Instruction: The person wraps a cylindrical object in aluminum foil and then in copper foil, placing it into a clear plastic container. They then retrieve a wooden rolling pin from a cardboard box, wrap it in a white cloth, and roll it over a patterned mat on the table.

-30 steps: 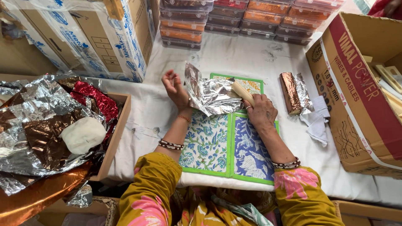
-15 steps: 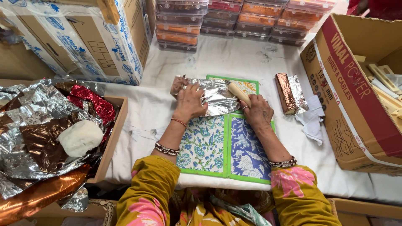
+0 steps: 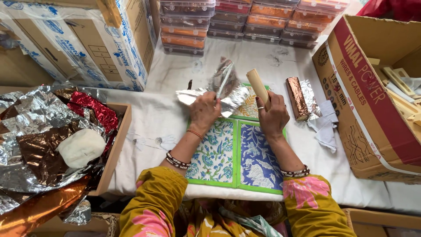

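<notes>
Left hand — now lifted, pinching crinkled silver foil sheet, earlier pressed flat. Right hand grips pale wooden stick — wrapping under way.

Hands: two, the left hand and the right hand, at mid-frame
Wooden sticks in hand: one
Silver foil sheets in hand: one
Foil-wrapped bars: one, right of centre
Printed cloth panels: two, one pale, one blue
Cardboard boxes: one at right, one at upper left
Stacks of lidded plastic containers: four along the top
White lumps: one, at left
</notes>
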